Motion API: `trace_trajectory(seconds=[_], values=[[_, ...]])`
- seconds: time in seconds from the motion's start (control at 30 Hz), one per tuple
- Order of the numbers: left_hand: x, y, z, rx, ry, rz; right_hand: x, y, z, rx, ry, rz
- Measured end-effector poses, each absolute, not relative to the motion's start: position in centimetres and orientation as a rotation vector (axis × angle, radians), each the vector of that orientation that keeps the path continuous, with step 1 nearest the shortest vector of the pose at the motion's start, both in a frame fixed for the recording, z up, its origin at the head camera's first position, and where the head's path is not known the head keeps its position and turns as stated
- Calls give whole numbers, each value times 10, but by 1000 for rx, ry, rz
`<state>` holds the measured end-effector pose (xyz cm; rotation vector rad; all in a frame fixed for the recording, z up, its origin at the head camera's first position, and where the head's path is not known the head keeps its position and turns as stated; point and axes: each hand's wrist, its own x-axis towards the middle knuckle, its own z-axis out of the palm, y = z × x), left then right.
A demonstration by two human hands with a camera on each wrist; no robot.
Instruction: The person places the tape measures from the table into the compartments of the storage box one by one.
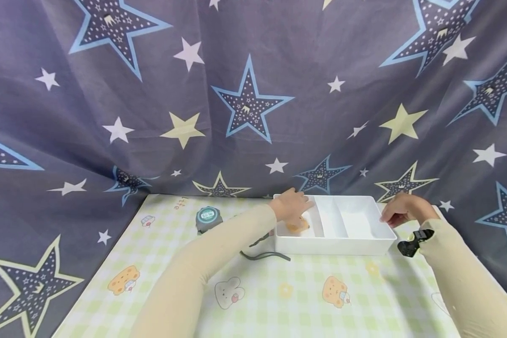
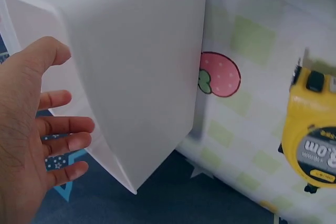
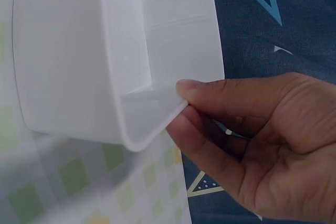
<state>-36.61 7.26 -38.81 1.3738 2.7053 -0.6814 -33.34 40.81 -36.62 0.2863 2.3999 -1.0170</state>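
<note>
Starry fabric (image 1: 245,37) is hung behind the counter (image 1: 287,314); a white box (image 1: 334,246) is pinched by the right hand (image 3: 252,140), left hand (image 2: 26,129) loosely spread.

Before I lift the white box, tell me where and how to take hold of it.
Take the white box by the rims of its two short end walls, probably best from left and right, each grip astride the edge. It stands upright, open-topped and long sideways, with thin-looking walls, so holding both ends should keep it level.
</note>
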Motion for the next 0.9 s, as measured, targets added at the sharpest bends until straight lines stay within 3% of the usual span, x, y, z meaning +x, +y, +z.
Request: trace_trajectory(seconds=[0.9], values=[[-361,18,-351,1320,2876,-328,-334,406,-369,278,2386,-983]])
